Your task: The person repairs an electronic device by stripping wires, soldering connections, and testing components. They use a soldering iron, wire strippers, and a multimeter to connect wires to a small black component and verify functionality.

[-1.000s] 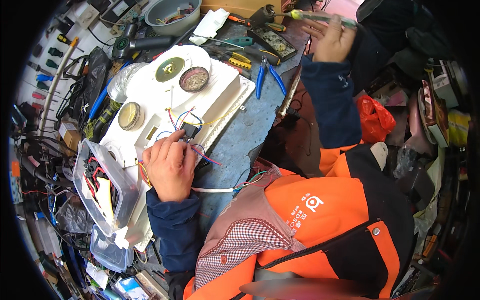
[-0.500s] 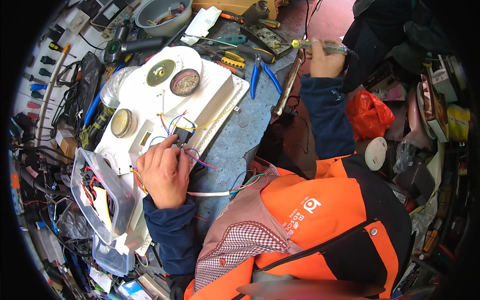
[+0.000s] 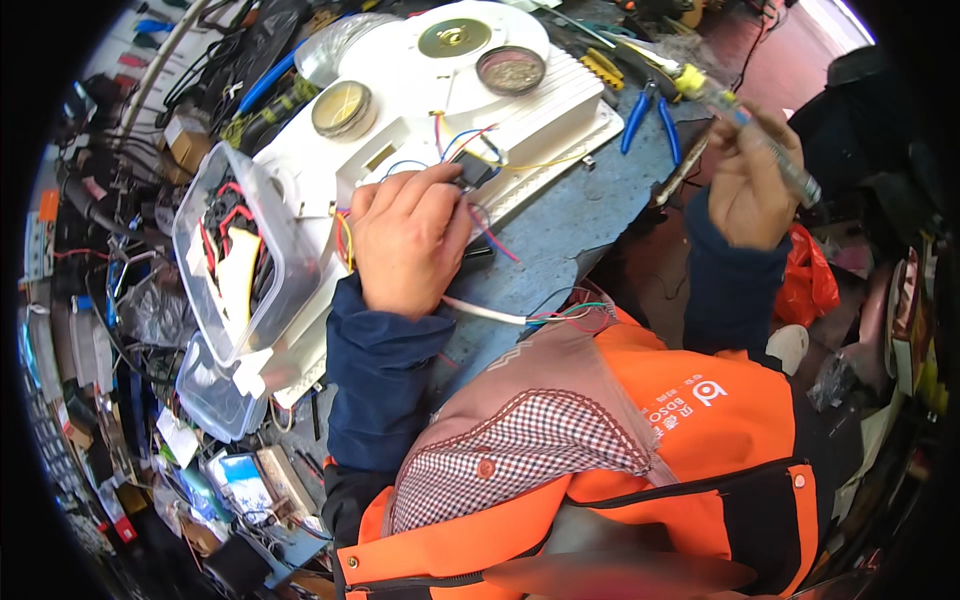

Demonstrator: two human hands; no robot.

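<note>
My left hand lies over the near edge of a white appliance housing. Its thumb and forefinger close at the side of a small black box with thin red, blue and yellow wires; the fingertips are partly hidden. My right hand is raised beyond the bench's right edge, fingers wrapped round a clear pen-shaped tool with a yellow end, slightly blurred. On the housing sit a round brass-coloured disc, an open round tin and a second round tin. A white cable with stripped coloured wires runs toward my lap.
Blue-handled cutters lie on the blue-grey bench top. A clear plastic box holding red and black leads stands left of my left hand. At the right hangs a red plastic bag. Cluttered tools and parts surround the bench.
The view has shifted, so the bench appears farther right and higher. My right hand has turned the clear tool to a steeper slant and brought it closer. My left hand stays at the black box.
</note>
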